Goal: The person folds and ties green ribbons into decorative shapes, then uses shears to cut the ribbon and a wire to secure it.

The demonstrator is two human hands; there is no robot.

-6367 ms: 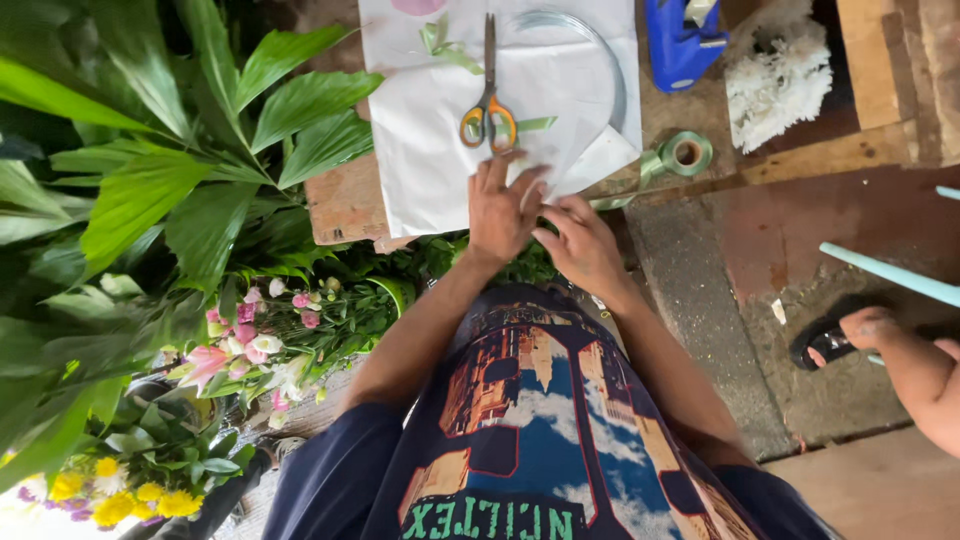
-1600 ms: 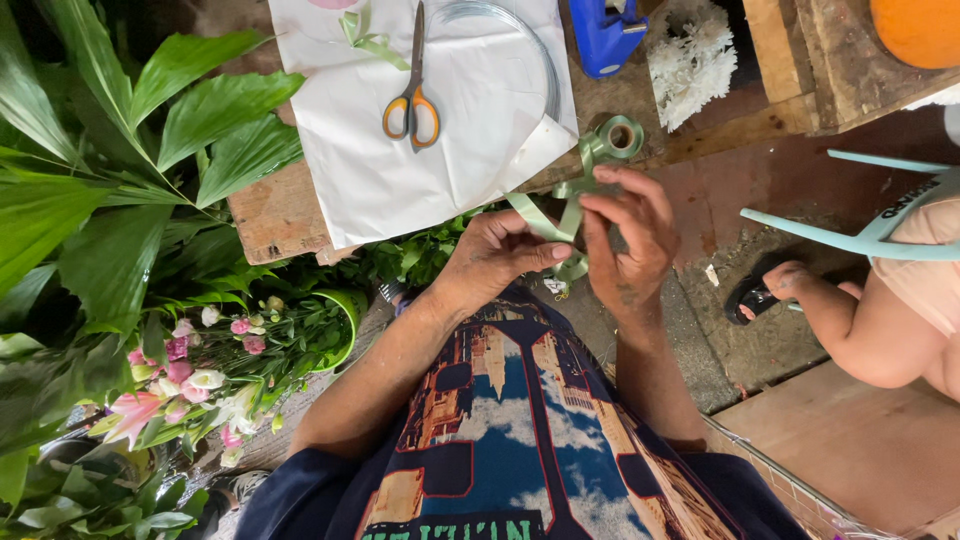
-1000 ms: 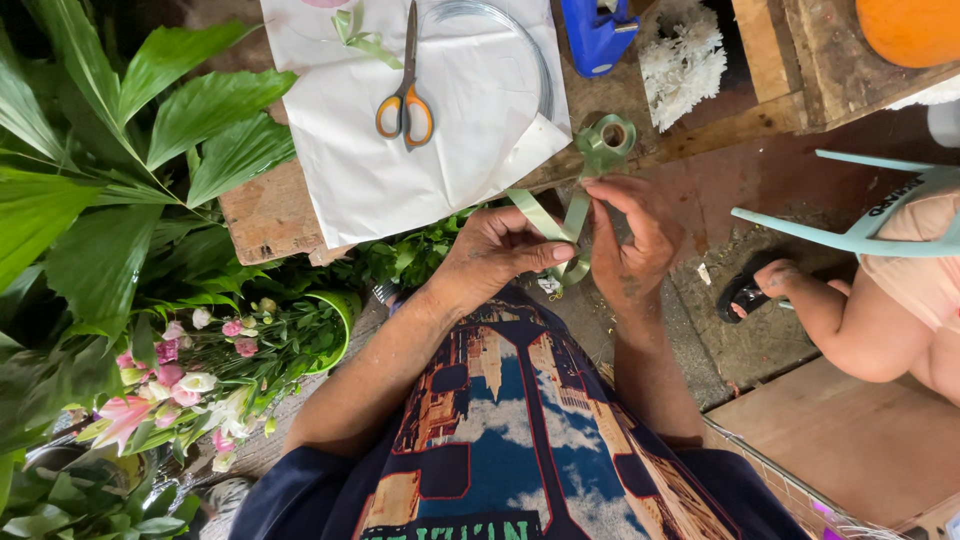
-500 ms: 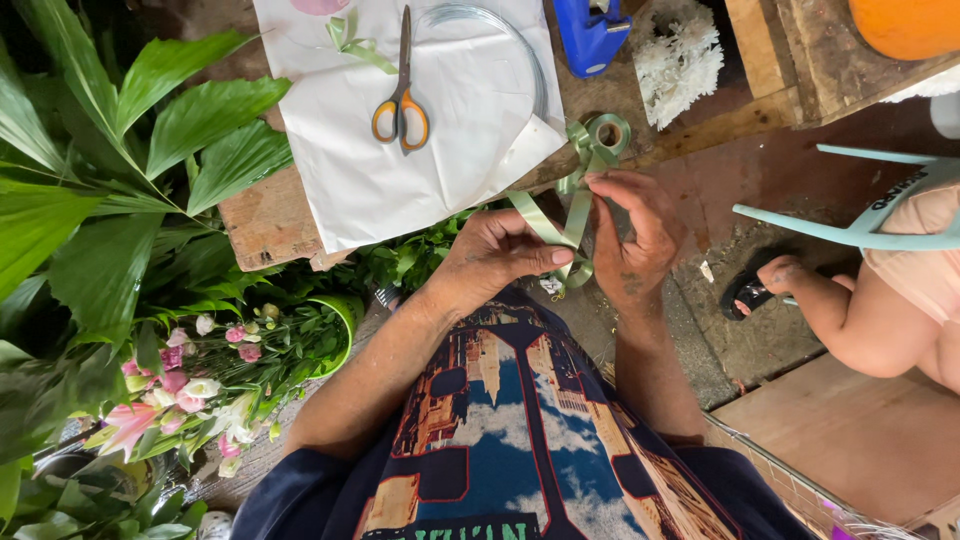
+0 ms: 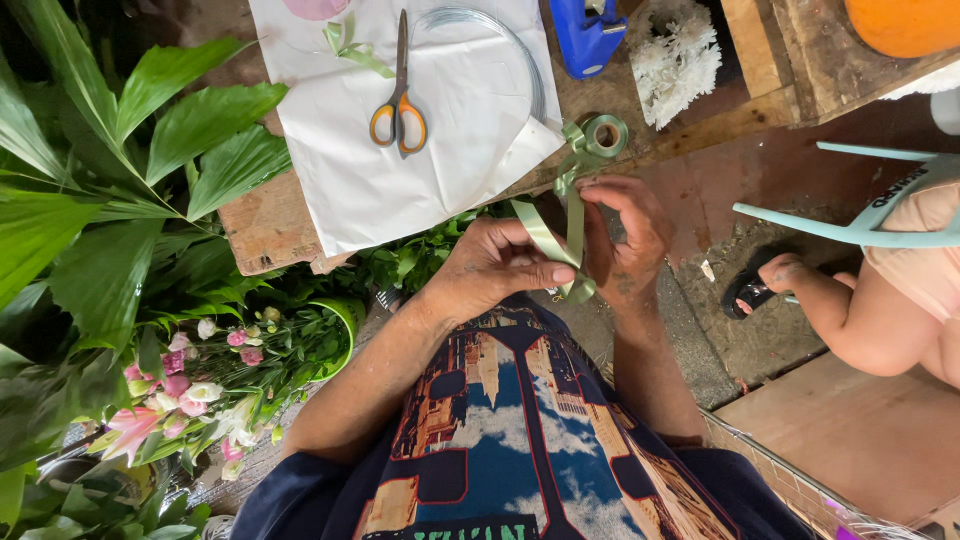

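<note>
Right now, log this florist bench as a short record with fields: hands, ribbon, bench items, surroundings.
left hand: left hand pinches the green ribbon in a closed grip
right hand: right hand holds the same ribbon, folded into a loop
ribbon spool: spool on the bench edge, ribbon running down to the hands
bench items: scissors on white paper; blue tool
surroundings: pink and white flowers; another person's foot

A pale green ribbon (image 5: 560,235) is running taut from its small roll (image 5: 604,135), which is lying flat at the wooden table's edge. Lower down it is folding into a loop, pinched between both hands just above the lap.
</note>
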